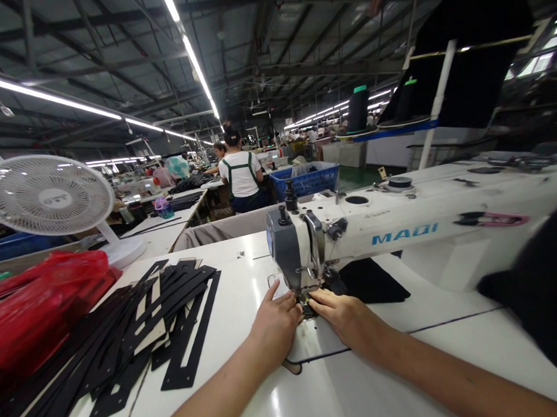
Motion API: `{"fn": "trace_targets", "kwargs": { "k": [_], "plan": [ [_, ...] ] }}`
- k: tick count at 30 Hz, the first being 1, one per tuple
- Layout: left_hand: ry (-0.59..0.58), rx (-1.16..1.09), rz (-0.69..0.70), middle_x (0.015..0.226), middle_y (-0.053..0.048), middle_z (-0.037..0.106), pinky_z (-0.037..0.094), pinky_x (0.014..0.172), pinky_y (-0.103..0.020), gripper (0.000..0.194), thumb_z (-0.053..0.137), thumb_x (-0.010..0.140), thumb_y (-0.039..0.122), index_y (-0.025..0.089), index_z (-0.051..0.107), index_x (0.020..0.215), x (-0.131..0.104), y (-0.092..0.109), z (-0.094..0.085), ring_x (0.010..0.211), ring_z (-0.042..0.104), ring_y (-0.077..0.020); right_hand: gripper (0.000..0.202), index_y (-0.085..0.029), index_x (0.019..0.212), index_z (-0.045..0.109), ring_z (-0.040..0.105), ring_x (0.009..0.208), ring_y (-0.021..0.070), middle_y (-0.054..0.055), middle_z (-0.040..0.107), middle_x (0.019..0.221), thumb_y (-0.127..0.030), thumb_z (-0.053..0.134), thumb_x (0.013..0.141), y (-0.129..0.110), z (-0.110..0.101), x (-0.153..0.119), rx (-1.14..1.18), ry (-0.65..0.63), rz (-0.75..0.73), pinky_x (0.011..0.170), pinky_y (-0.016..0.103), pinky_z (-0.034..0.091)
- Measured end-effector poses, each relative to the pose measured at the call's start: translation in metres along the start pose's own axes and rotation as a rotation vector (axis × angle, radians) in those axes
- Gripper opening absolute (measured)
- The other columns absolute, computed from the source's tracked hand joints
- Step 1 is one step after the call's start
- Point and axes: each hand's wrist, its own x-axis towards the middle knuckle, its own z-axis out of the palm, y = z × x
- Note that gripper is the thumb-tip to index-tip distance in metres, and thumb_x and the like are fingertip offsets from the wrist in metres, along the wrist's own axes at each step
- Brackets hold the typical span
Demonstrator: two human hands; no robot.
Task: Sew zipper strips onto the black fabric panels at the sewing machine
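A white sewing machine head point(290, 245) stands in front of me, its needle and presser foot low over the table. My left hand point(276, 325) lies left of the foot with fingers stretched out toward it. Under that wrist pokes the rounded, tan-edged corner of a dark strip point(294, 368). Right of the foot, my right hand point(348, 316) has its fingers pressed together at dark material by the needle. Behind this hand a black fabric piece point(372, 281) lies flat under the machine arm. Fingers and foot hide what lies directly at the needle.
Black cut strips and frames point(172, 322) are heaped on the left, beside a red plastic bag point(53, 316) and a white fan point(49, 197). Thread cones point(358, 110) stand at upper right. Beyond the table are a blue crate point(305, 180) and a co-worker point(242, 173).
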Motion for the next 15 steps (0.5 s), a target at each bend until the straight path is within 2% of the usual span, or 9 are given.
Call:
{"fn": "trace_targets", "kwargs": {
  "k": [6,8,11,13,15],
  "plan": [
    [0.02,-0.01,-0.051,0.09,-0.004,0.069,0.026,0.107,-0.045,0.017,0.048,0.087,0.015,0.018,0.064,0.08,0.001,-0.001,0.005,0.096,0.062,-0.0179,0.039,-0.009,0.106,0.061,0.058,0.104,0.0217,0.014,0.061,0.112,-0.001,0.036,0.078,0.0,-0.001,0.001,0.125,-0.054,0.032,0.088,0.032,0.049],
    [0.021,-0.031,-0.093,0.091,-0.004,0.069,0.027,0.106,-0.044,0.016,0.05,0.085,0.014,0.019,0.064,0.079,0.0,-0.002,0.005,0.096,0.062,-0.0173,0.036,-0.013,0.11,0.06,0.055,0.108,0.0207,0.013,0.059,0.118,-0.006,0.039,0.081,0.008,-0.011,-0.004,0.173,-0.088,0.026,0.091,0.031,0.046],
    [0.052,-0.073,-0.149,0.094,-0.003,0.069,0.031,0.103,-0.046,0.015,0.052,0.083,0.013,0.019,0.065,0.078,-0.006,0.001,-0.003,0.09,0.064,-0.0175,0.037,-0.014,0.115,0.057,0.049,0.114,0.0285,0.015,0.053,0.124,-0.018,0.049,0.079,0.033,-0.037,-0.018,0.035,-0.108,0.096,0.093,0.045,0.042],
    [0.102,-0.15,-0.161,0.091,-0.002,0.07,0.033,0.101,-0.047,0.016,0.052,0.084,0.014,0.02,0.065,0.08,-0.011,0.013,-0.011,0.084,0.065,-0.0168,0.031,-0.012,0.104,0.063,0.054,0.103,0.0341,0.018,0.06,0.109,-0.017,0.049,0.077,0.047,-0.057,-0.032,-0.177,-0.142,0.205,0.084,0.052,0.044],
    [0.156,-0.236,-0.113,0.091,-0.004,0.069,0.034,0.101,-0.047,0.013,0.054,0.084,0.022,0.021,0.064,0.093,-0.014,0.032,-0.02,0.083,0.064,-0.0176,0.025,-0.012,0.085,0.067,0.06,0.083,0.0319,0.016,0.064,0.084,-0.009,0.044,0.074,0.047,-0.073,-0.048,-0.331,-0.175,0.287,0.073,0.049,0.047]
  ]
}}
